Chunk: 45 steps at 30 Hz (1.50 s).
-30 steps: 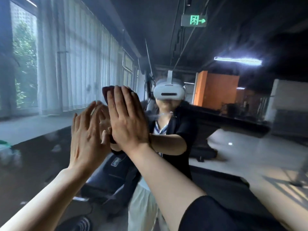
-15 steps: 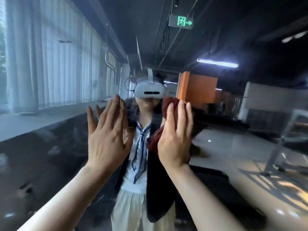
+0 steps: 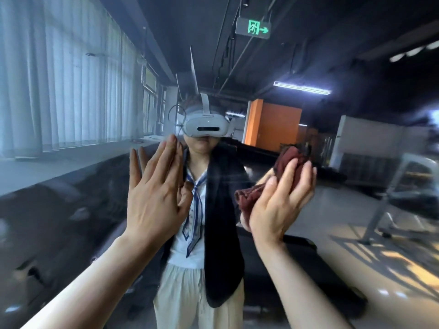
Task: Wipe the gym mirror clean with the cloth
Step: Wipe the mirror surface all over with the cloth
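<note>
Head view, and it's the only one: two hands up against the gym mirror point(image 3: 78, 210), which fills the whole picture with the reflected room. The left hand point(image 3: 155, 198) lies flat on the glass, fingers point(image 3: 164, 162) straight and together, thumb angled out to the right, holding nothing; its own reflection meets it fingertip to fingertip. The right hand point(image 3: 280, 200) presses the cloth point(image 3: 288, 160) to the mirror, to the right of the left hand and well apart from it. That cloth is dark red and bunched, one cloth only; it pokes out above the fingertips and spills out to the left of the thumb. The right fingers bend loosely over the bundle, pinning it against the glass.

No containers anywhere in sight. The count: two hands, two bare forearms rising from the lower edge, one cloth, one mirror.

In the reflection between the hands stands the person, wearing a white headset point(image 3: 206, 125), a dark jacket over a white top and a striped neck scarf point(image 3: 196, 210). One green exit sign point(image 3: 253, 28) hangs from the dark ceiling, one lit strip light point(image 3: 301, 87) to its lower right, an orange wall point(image 3: 273, 129) behind, and pale vertical blinds point(image 3: 66, 79) run along the left.
</note>
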### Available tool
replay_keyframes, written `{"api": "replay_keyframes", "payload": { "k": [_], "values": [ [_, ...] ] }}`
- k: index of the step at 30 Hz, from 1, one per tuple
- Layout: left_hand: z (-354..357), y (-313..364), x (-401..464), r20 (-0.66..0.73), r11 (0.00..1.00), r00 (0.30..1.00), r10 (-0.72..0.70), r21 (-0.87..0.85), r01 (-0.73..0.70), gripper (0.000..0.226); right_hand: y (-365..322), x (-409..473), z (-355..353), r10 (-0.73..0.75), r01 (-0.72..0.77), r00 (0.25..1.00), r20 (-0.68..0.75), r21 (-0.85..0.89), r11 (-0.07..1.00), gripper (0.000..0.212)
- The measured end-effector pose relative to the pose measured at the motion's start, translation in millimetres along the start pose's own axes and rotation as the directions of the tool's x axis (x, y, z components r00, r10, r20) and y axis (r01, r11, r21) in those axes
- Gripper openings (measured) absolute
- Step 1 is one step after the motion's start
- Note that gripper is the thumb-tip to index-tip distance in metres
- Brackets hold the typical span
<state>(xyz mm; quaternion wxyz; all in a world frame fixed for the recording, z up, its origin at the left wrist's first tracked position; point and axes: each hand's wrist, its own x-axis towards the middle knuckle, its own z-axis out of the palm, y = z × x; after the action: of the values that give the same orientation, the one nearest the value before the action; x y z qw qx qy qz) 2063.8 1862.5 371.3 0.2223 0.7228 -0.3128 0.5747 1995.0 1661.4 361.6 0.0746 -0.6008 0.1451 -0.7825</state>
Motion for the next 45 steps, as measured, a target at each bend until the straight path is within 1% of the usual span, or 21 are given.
{"api": "replay_keyframes", "payload": {
  "k": [2, 4, 6, 9, 12, 13, 14, 16, 19, 21, 23, 27, 29, 31, 33, 35, 36, 38, 40, 42, 45],
  "values": [
    [0, -2, 0, -0.001, 0.999, 1.000, 0.005, -0.047, -0.005, 0.069, -31, -13, 10, -0.137, 0.133, 0.988, 0.074, 0.059, 0.989, 0.043],
    [-1, -2, -5, -0.014, 0.986, 1.000, -0.003, -0.164, 0.000, 0.061, -57, -27, 15, -0.318, 0.288, 0.929, 0.188, 0.169, 0.943, 0.041],
    [-6, 1, -22, -0.017, 0.943, 0.996, -0.089, -0.324, 0.079, 0.051, -72, -36, 12, -0.385, 0.305, 0.879, 0.282, 0.288, 0.908, 0.042],
    [-19, 16, -52, 0.096, 0.778, 0.960, -0.263, -0.568, 0.270, 0.038, -76, -38, -8, -0.306, 0.132, 0.874, 0.378, 0.421, 0.897, 0.048],
    [-29, 45, -62, 0.322, 0.452, 0.889, -0.324, -0.773, 0.445, 0.022, -76, -41, -44, -0.261, -0.005, 0.866, 0.426, 0.530, 0.848, 0.070],
    [-27, 55, -59, 0.380, 0.330, 0.855, -0.354, -0.804, 0.494, 0.014, -75, -42, -54, -0.265, -0.028, 0.855, 0.447, 0.549, 0.836, 0.077],
    [-26, 63, -56, 0.406, 0.254, 0.826, -0.391, -0.815, 0.520, 0.006, -73, -43, -62, -0.263, -0.059, 0.837, 0.480, 0.556, 0.829, 0.083],
    [-22, 76, -50, 0.426, 0.158, 0.796, -0.430, -0.833, 0.530, 0.002, -62, -41, -75, -0.200, -0.217, 0.781, 0.592, 0.556, 0.802, 0.091],
    [-19, 90, -37, 0.528, -0.057, 0.769, -0.362, -0.835, 0.547, 0.015, -39, -21, -93, -0.017, -0.595, 0.649, 0.761, 0.522, 0.611, 0.094],
    [-19, 105, -27, 0.585, -0.128, 0.751, -0.308, -0.807, 0.576, 0.021, -22, -8, -102, 0.067, -0.715, 0.592, 0.803, 0.485, 0.504, 0.081],
    [-16, 123, -20, 0.600, -0.100, 0.747, -0.286, -0.794, 0.599, 0.024, -7, 1, -108, 0.091, -0.713, 0.586, 0.805, 0.459, 0.530, 0.061],
    [-5, 152, -14, 0.466, 0.219, 0.823, -0.324, -0.810, 0.545, 0.023, 15, 15, -118, 0.168, -0.609, 0.690, 0.704, 0.439, 0.661, 0.037],
    [-1, 158, -13, 0.385, 0.308, 0.847, -0.368, -0.809, 0.501, 0.020, 20, 27, -119, 0.205, -0.549, 0.754, 0.624, 0.427, 0.719, 0.029],
    [0, 157, -10, 0.318, 0.352, 0.846, -0.428, -0.803, 0.481, 0.014, 20, 40, -116, 0.232, -0.425, 0.869, 0.438, 0.418, 0.803, 0.026],
    [-1, 150, -9, 0.227, 0.416, 0.843, -0.487, -0.789, 0.452, 0.010, 17, 53, -109, 0.203, -0.257, 0.963, 0.178, 0.374, 0.891, 0.027],
    [-1, 137, -11, 0.075, 0.581, 0.855, -0.513, -0.703, 0.410, 0.016, 22, 60, -95, 0.100, -0.098, 0.995, 0.007, 0.279, 0.955, 0.029],
    [-1, 129, -13, 0.009, 0.666, 0.863, -0.505, -0.632, 0.397, 0.023, 27, 60, -83, 0.010, -0.007, 1.000, -0.017, 0.199, 0.980, 0.029],
    [-1, 112, -17, -0.050, 0.763, 0.873, -0.485, -0.513, 0.393, 0.036, 42, 51, -56, -0.192, 0.187, 0.978, 0.079, 0.071, 0.980, 0.033],
    [2, 95, -22, -0.052, 0.804, 0.880, -0.473, -0.435, 0.406, 0.047, 50, 32, -33, -0.311, 0.302, 0.921, 0.234, 0.074, 0.950, 0.047],
    [6, 77, -30, -0.086, 0.841, 0.888, -0.452, -0.372, 0.392, 0.055, 41, 15, -19, -0.333, 0.317, 0.903, 0.270, 0.104, 0.943, 0.055],
    [9, 53, -40, -0.110, 0.853, 0.882, -0.459, -0.333, 0.402, 0.061, 4, 1, -3, -0.348, 0.318, 0.906, 0.241, 0.154, 0.935, 0.052]
  ]
}}
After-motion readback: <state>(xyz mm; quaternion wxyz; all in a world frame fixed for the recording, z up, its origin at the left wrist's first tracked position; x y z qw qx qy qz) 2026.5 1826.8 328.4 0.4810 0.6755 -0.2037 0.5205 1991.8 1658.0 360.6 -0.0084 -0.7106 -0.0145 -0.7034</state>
